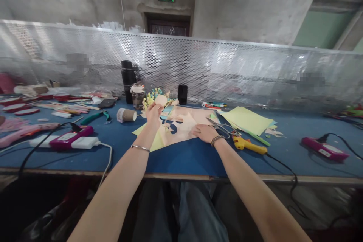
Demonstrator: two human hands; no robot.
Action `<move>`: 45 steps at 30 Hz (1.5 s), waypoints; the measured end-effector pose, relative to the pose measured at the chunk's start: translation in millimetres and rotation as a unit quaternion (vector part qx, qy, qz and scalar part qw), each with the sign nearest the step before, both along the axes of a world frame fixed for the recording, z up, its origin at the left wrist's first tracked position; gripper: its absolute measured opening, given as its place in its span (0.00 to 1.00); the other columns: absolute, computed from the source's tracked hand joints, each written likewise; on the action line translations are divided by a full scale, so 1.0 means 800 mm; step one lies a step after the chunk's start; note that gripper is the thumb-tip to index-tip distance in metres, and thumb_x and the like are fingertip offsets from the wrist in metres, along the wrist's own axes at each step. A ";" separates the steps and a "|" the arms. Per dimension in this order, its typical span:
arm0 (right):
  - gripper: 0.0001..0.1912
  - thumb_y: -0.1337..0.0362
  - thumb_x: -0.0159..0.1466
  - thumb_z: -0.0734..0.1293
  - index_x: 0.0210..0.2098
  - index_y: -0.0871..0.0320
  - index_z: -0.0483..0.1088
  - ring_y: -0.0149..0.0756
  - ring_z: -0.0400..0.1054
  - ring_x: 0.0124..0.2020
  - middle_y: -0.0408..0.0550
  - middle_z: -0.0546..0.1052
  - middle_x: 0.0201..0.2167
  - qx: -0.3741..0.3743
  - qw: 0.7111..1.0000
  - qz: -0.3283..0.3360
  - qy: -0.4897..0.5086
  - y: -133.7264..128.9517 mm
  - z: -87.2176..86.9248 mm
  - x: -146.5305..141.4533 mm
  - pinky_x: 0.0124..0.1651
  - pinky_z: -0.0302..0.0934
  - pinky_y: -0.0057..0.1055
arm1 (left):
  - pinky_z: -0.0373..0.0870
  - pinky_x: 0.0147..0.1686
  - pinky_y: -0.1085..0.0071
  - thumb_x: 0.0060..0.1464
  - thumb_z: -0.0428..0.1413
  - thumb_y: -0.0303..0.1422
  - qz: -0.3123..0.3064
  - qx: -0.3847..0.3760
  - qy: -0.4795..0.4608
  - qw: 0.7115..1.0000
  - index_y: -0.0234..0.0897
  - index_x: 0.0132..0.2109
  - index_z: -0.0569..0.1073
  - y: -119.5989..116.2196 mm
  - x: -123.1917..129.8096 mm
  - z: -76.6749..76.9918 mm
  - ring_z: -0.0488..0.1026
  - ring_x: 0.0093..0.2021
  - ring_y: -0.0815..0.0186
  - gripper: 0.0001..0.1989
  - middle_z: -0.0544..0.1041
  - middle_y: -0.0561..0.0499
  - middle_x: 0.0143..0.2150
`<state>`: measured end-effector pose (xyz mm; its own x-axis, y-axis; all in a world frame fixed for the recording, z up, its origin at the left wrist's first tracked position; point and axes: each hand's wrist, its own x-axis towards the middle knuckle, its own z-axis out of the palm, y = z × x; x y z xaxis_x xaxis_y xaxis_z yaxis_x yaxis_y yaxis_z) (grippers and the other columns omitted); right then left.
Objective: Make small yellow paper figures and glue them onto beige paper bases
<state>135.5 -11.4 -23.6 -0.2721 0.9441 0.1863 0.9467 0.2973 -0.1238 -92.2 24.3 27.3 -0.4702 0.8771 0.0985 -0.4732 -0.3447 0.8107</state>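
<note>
I read the left hand (154, 114) pinching a cream cut-out (161, 100) up above the bench (181, 160), the right hand (202, 133) open and flat, seemingly pinning the layered paper sheets (181, 130) beside the scissors (219, 128).

**Bench items around the hands**
Yellow glue gun (248, 145) lies just beyond the right hand (204, 133); black vacuum flask (128, 81) stands beyond the left hand (154, 115); paper roll (126, 115) lies beside it; magenta corded device (70, 141) sits farther left on the blue surface (181, 159).

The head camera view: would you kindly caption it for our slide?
Left hand holds a cream cut-out, right hand flattens tan paper on a blue workbench.
</note>
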 end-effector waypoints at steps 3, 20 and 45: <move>0.24 0.52 0.60 0.60 0.53 0.54 0.65 0.40 0.64 0.51 0.49 0.71 0.50 -0.001 0.999 0.011 0.030 -0.001 0.000 -0.003 0.54 0.52 0.37 | 0.57 0.21 0.81 0.34 0.56 0.23 0.007 -0.004 -0.012 1.000 0.35 0.32 0.68 0.002 0.000 0.001 0.73 0.27 0.72 0.12 0.71 0.56 0.24; 0.20 0.63 0.52 0.67 0.45 0.55 0.72 0.40 0.68 0.45 0.47 0.75 0.44 0.069 0.982 -0.029 0.176 0.013 -0.011 0.004 0.48 0.59 0.33 | 0.66 0.31 0.75 0.34 0.57 0.23 -0.026 0.044 0.058 0.997 0.34 0.35 0.72 -0.003 0.028 -0.009 0.73 0.29 0.68 0.14 0.75 0.51 0.29; 0.18 0.74 0.48 0.61 0.39 0.61 0.69 0.37 0.68 0.34 0.47 0.72 0.31 0.123 0.877 -0.201 0.419 0.034 -0.009 0.056 0.42 0.62 0.33 | 0.65 0.43 0.60 0.42 0.57 0.25 -0.156 -0.069 0.011 0.985 0.40 0.36 0.70 -0.022 0.003 -0.032 0.73 0.41 0.63 0.11 0.75 0.52 0.35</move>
